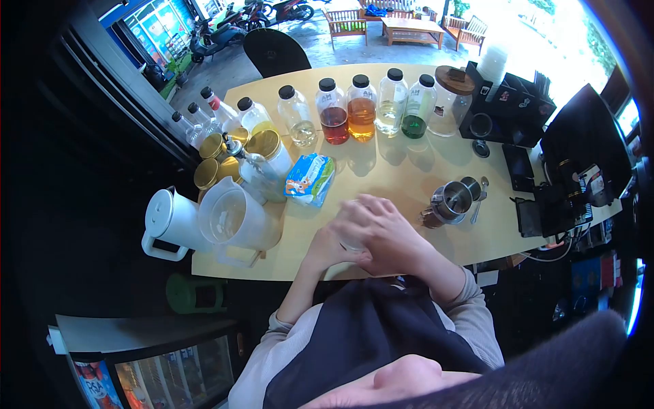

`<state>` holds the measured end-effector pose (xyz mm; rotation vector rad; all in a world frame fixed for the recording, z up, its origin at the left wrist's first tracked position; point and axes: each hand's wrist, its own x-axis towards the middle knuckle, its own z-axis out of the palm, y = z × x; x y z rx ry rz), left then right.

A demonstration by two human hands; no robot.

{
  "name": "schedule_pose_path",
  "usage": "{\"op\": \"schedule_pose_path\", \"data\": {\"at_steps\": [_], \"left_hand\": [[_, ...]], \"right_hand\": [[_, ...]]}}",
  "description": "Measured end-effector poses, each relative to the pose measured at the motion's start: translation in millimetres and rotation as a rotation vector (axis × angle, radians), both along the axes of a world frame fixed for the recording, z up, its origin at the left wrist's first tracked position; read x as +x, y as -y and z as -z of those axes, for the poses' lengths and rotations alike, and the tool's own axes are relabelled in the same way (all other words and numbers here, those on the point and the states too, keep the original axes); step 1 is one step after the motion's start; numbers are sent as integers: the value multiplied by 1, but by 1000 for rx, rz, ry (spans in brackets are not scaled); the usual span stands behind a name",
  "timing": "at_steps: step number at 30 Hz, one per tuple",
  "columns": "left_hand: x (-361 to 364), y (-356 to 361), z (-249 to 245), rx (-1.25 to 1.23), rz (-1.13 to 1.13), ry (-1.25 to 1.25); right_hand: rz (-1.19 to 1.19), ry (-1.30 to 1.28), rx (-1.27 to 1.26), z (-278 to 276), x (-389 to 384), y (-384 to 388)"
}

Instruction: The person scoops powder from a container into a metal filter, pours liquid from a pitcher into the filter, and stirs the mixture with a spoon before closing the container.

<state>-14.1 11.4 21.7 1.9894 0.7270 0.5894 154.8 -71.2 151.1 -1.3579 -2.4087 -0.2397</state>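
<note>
Both of my hands meet over the front middle of the table. My left hand [328, 249] curls round the side of something pale, of which only a small whitish patch shows between the hands. Across the top of it lies my right hand [378, 221], fingers bent and pressed together. What the hands enclose is mostly hidden. Just beyond them is a blue and white soft pack [310, 178], perhaps of wipes or tissues. To the right stand a metal cup [455, 199] and a spoon [479, 200], with a brown-tinted glass partly visible beside the cup.
Several black-capped bottles, including a red one [334, 116] and an amber one [362, 112], line the far edge. A clear pitcher [235, 221] and a white kettle [170, 218] stand left, near gold-lidded jars [266, 144]. A black organizer [507, 109] and a monitor [587, 146] occupy the right.
</note>
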Motion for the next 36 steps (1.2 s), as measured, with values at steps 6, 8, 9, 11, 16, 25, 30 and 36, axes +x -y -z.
{"op": "schedule_pose_path", "data": {"at_steps": [6,8,9,11,16,25,30,36], "left_hand": [[0,16,-32,-102,-42,68],[-4,15,-13,-173,-44,35],[-5,15,-5,-244,-46,2],[-1,17,-4,-70,-33,14],[-2,18,3,-53,-58,90],[-3,27,-14,-130,-93,-80],[-16,21,-6,-122,51,-55],[-12,14,-14,-50,192,-58]], "right_hand": [[395,-146,-291,-8,-13,12],[361,-175,-345,-8,-12,14],[326,-204,-399,-8,-12,15],[176,-88,-131,-2,-7,14],[341,-92,86,-10,-18,21],[132,-189,-257,-14,5,14],[-150,-349,-435,-11,16,7],[-334,-335,-532,-13,18,15]]}}
